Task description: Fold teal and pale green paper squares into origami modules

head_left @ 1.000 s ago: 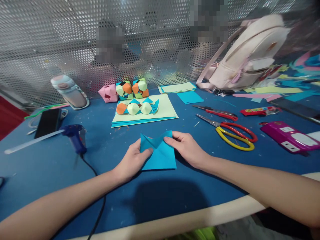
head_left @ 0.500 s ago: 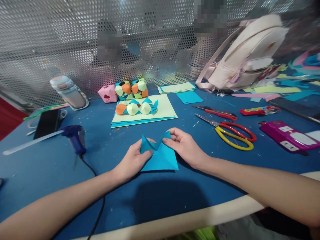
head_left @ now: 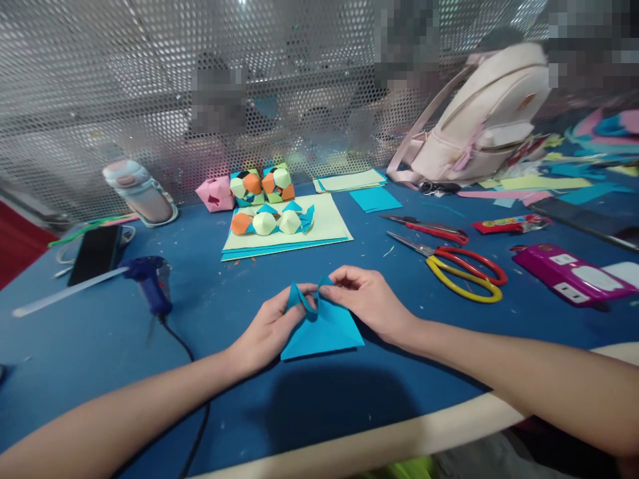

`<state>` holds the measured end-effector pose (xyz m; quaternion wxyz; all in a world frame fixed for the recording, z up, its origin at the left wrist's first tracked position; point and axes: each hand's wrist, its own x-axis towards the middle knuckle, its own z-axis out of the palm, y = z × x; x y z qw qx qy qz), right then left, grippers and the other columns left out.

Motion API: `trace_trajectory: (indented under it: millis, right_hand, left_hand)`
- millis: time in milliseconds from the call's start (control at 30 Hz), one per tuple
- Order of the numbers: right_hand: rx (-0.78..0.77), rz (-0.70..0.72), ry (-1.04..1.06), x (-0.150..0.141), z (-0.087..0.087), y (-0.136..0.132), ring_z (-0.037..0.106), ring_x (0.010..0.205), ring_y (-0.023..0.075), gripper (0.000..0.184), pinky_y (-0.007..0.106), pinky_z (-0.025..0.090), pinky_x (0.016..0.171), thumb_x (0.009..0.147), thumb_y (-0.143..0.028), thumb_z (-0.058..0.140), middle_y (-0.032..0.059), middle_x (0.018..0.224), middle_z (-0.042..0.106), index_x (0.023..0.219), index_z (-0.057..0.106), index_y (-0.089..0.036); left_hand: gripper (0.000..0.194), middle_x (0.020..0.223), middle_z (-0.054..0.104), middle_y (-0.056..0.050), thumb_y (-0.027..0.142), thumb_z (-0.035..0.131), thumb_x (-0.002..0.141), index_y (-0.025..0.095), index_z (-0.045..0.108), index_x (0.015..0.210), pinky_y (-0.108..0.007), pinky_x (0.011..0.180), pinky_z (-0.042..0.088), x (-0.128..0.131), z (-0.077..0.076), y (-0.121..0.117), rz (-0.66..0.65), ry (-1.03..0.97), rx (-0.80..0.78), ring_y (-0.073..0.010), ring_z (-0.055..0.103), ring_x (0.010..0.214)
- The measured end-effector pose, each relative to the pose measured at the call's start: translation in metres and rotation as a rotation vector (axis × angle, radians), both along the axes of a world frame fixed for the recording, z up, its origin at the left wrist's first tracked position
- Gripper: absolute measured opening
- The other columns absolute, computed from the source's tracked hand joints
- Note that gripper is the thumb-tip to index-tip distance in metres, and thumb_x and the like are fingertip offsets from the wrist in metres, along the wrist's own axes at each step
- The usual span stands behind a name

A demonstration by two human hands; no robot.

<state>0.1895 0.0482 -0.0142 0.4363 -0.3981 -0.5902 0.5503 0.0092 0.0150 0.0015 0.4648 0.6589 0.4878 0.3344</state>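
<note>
Between my hands is a blue sheet of paper (head_left: 324,334), its far side bent up into curled folds and its near edge flat and straight. My left hand (head_left: 272,326) pinches the left part, thumb on top and fingers behind the paper. With thumb and fingers together, my right hand (head_left: 367,299) grips the far right corner. Beyond them, folded orange, pale green and blue paper pieces (head_left: 264,223) lie on a stack of pale green and blue sheets (head_left: 327,216). Behind that stand two multicoloured paper balls (head_left: 247,187) and a pink one (head_left: 214,193).
On the left are a glue gun (head_left: 152,286) with its cord, a phone (head_left: 94,255) and a bottle (head_left: 140,193). To the right lie scissors (head_left: 464,273), a box cutter (head_left: 434,229), a purple case (head_left: 574,274) and a backpack (head_left: 479,126). Blue squares (head_left: 375,199) lie farther back.
The far corners of the blue paper have come closer together, and the fold between them is tighter. Both hands have moved slightly toward me and nearer each other.
</note>
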Motion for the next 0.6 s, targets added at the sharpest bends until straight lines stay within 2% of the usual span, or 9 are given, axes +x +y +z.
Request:
trace_trajectory:
  millis: [133,233,433,600]
  right_hand:
    - [-0.023,0.004,0.034,0.0,0.0,0.0,0.046,0.06,0.0099,0.027,0.024,0.038,0.056,0.067,-0.043,0.07,-0.0026,0.067,0.055,0.073,0.06,-0.018]
    - [-0.02,-0.01,0.033,0.0,0.003,-0.002,0.045,0.057,0.0091,0.028,0.023,0.036,0.053,0.066,-0.041,0.071,-0.0034,0.063,0.053,0.07,0.056,-0.018]
    - [0.021,0.017,-0.012,-0.001,0.007,-0.005,0.042,0.056,0.0085,0.027,0.022,0.035,0.052,0.07,-0.04,0.068,-0.0032,0.062,0.052,0.067,0.055,-0.017]
    - [0.042,0.04,-0.03,-0.003,0.01,-0.009,0.044,0.055,0.0089,0.026,0.023,0.036,0.052,0.071,-0.04,0.067,-0.0021,0.062,0.054,0.068,0.057,-0.017]
  left_hand:
    - [0.025,0.095,0.065,-0.003,0.035,0.048,0.086,0.02,0.065,0.098,-0.028,0.083,0.043,0.002,0.002,-0.001,-0.031,0.015,0.031,-0.0192,0.057,0.09]
    - [0.025,0.091,0.063,-0.002,0.036,0.047,0.087,0.02,0.064,0.096,-0.027,0.079,0.044,0.002,0.0,-0.001,-0.047,0.024,0.028,-0.0176,0.056,0.085]
    - [0.024,0.077,0.055,0.0,0.038,0.047,0.086,0.018,0.058,0.081,-0.025,0.068,0.043,0.004,0.0,-0.002,-0.054,0.03,0.018,-0.0147,0.05,0.072]
    - [0.024,0.073,0.048,0.001,0.037,0.046,0.084,0.017,0.054,0.073,-0.024,0.065,0.041,0.007,0.002,-0.001,-0.038,0.068,0.047,-0.0137,0.045,0.07]
